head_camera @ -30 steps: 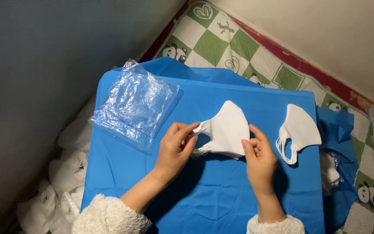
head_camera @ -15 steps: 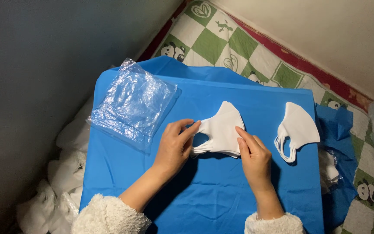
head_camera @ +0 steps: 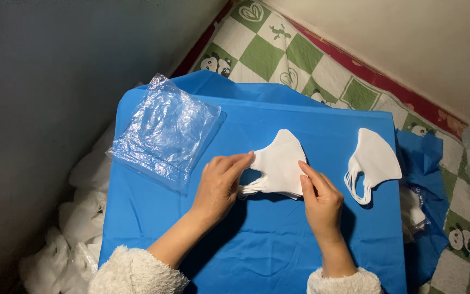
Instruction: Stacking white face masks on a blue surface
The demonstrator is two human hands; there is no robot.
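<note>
White fabric face masks (head_camera: 278,166) lie in a small stack near the middle of a blue sheet (head_camera: 257,250) that covers the bench. The left hand (head_camera: 218,185) pinches the stack at its left edge, thumb and fingers (head_camera: 243,160) closed on the corner just above the ear loops. The right hand (head_camera: 321,198) presses on the stack's lower right edge, its fingers (head_camera: 307,171) close together and flat against the cloth rather than wrapped around it. Both wrists show fluffy white cuffs (head_camera: 137,272) at the bottom of the view.

To the right, apart from the hands, a second pile of white masks (head_camera: 375,160) rests on the same sheet with its ear loops hanging toward the lower left. On the sheet's upper left corner sits a heap of clear plastic bags (head_camera: 164,130), crinkled and shiny. Beyond the sheet a green and white checked quilt (head_camera: 267,51) with panda prints shows, edged in red
</note>
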